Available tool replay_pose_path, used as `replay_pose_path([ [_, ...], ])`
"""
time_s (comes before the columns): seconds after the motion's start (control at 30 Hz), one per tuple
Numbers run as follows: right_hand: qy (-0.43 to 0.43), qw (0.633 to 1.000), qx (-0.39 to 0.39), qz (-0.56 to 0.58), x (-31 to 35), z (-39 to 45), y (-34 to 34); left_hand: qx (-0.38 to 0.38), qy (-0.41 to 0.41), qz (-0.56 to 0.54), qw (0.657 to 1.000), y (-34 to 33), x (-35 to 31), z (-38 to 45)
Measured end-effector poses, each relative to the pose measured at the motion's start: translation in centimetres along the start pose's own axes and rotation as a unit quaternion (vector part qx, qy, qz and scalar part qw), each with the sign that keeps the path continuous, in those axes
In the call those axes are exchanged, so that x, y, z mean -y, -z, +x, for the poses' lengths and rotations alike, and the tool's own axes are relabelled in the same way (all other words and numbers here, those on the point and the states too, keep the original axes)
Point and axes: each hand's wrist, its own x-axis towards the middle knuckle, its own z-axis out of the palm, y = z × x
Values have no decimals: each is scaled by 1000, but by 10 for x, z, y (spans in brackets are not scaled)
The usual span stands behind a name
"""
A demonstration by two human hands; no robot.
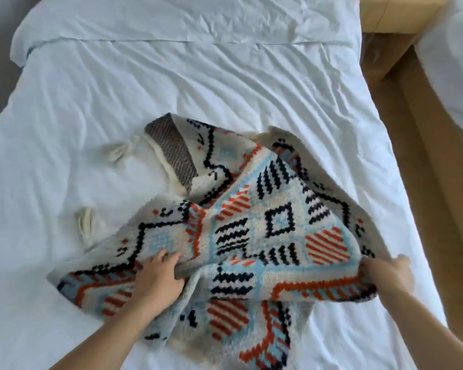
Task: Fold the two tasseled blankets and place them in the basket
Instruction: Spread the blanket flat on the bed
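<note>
We are gripping the patterned tasseled blanket with both hands on the white bed. Left hand is bunching a fold; right hand is pinching the edge.

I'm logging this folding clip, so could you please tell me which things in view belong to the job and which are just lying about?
Part of the job:
- patterned tasseled blanket, lying rumpled on the bed
- left hand, gripping a fold of it
- right hand, gripping its right edge

Just there:
- white bed sheet
- tan wooden bed surround
- second white bed

No basket in view.
</note>
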Motion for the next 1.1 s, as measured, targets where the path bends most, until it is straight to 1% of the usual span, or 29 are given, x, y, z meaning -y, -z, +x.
replay_pose_path([
  [0.03,31,999,-10,-42,10,3,0,-4,-1,21,1000,-3,-8,3],
  [0.1,141,985,-25,-95,45,12,-3,-20,0,49,999,-6,-21,10],
  [0.13,199,974,-13,-110,69,15,-5,-31,2,52,998,-7,-26,13],
  [0.17,241,963,15,-116,88,27,-15,-46,0,48,998,-6,-30,18],
  [0.2,257,958,56,-117,108,36,-25,-70,-4,38,997,-5,-35,24],
  [0.23,245,960,99,-96,126,48,-36,-102,-3,17,995,-1,-41,30],
  [0.27,219,966,119,-66,141,56,-47,-135,7,-11,991,5,-47,38],
  [0.33,208,970,125,-24,164,58,-67,-200,22,-46,978,23,-63,60],
  [0.37,227,965,125,-22,172,54,-74,-218,27,-46,975,34,-68,74],
  [0.4,251,958,135,-19,178,50,-80,-215,32,-34,976,45,-74,88],
  [0.43,270,950,158,-7,185,47,-83,-193,38,-21,980,56,-80,99],
  [0.47,282,943,175,7,191,49,-80,-158,44,-17,986,64,-84,110],
  [0.5,292,940,173,37,198,55,-75,-119,45,-23,992,71,-86,117],
  [0.53,287,945,134,82,205,67,-61,-92,39,-36,994,74,-87,120],
  [0.57,266,950,68,149,213,82,-44,-98,21,-42,994,76,-85,121],
  [0.6,222,948,-20,226,218,102,-24,-141,7,-38,989,80,-82,121],
  [0.63,158,931,-89,317,217,124,-1,-196,0,-26,980,83,-77,121],
  [0.67,94,912,-132,377,208,149,17,-248,4,-22,969,88,-74,119],
  [0.7,44,905,-149,396,192,168,33,-280,14,-26,960,92,-71,117],
  [0.77,-7,930,-133,341,150,195,40,-305,30,-64,950,95,-69,114],
  [0.8,1,948,-109,300,127,198,35,-306,33,-90,947,91,-67,112],
  [0.87,2,973,-47,225,77,166,19,-307,27,-117,944,75,-61,97],
  [0.97,-11,983,20,181,2,90,-10,-292,44,-111,949,32,-36,63],
  [1.0,-27,983,30,177,-24,68,-22,-277,68,-103,953,14,-26,48],
  [1.03,-42,983,46,175,-45,42,-32,-266,113,-86,953,-4,-15,29],
  [1.07,-54,979,74,180,-63,17,-44,-264,168,-71,947,-23,-2,10],
  [1.1,-56,978,99,176,-79,-10,-56,-280,216,-71,933,-42,9,-12],
])
